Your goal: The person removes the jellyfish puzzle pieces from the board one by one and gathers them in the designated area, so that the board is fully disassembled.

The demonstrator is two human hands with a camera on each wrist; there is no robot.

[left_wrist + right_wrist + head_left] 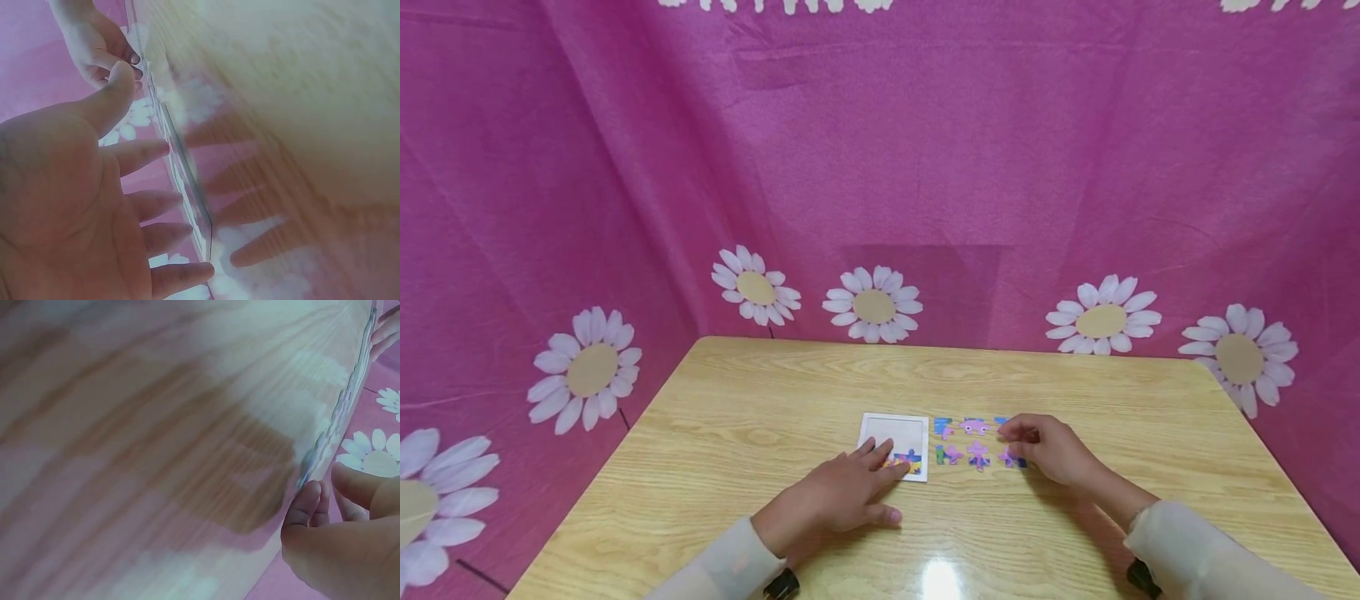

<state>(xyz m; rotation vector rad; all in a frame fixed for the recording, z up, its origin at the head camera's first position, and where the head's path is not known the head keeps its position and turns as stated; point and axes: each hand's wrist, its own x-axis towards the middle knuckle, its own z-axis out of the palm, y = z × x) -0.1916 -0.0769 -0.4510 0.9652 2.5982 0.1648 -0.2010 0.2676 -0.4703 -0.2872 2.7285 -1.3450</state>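
Note:
A square white puzzle tray (895, 427) lies on the table, with joined jigsaw pieces (906, 460) in its lower part. My left hand (850, 492) rests over the tray's lower left with its fingers spread and straight, covering part of it. Two rows of loose jigsaw pieces (977, 455) lie right of the tray, bearing pink, blue and green print. At the right end of these rows is my right hand (1052, 450), fingers bent and fingertips at a blue piece (1001, 422) of the upper row. The right wrist view shows a gap between thumb and fingers (305, 503), with no piece visible there.
The light wood table (760, 400) has a shiny surface that reflects the hands. Behind it and at both sides hangs a pink cloth (925, 167) with white daisies, reaching the table's back edge.

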